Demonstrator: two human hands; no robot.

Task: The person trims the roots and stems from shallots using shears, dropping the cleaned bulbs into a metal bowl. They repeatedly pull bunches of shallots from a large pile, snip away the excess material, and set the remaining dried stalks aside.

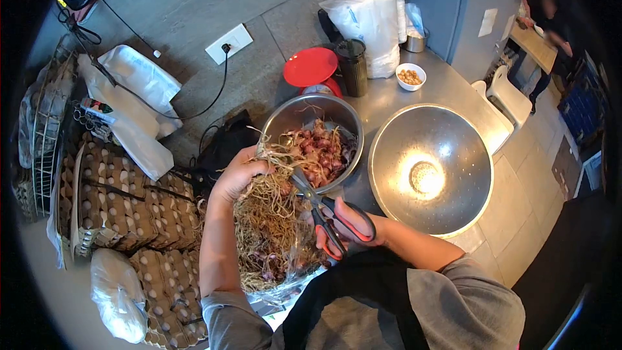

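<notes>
My left hand [237, 176] is closed around a bunch of dry shallot stalks [277, 157] at the left rim of a steel bowl [350, 115]. Red-skinned shallots [322, 149] lie heaped inside that bowl. In my right hand [332, 225] is a pair of scissors [315, 199] with black and orange handles, its blades pointing up and left to the bunch. Below both hands sits a clear plastic bag [295, 283] full of shallots with a tangle of straw-like stalks [262, 220].
A large steel bowl [392, 136] stands to the right. Behind are a red scale [310, 67], a dark tumbler [353, 68], white plastic packs [370, 23] and a small white bowl [411, 77]. Egg trays [123, 188] are stacked at left. A person [554, 35] is at far right.
</notes>
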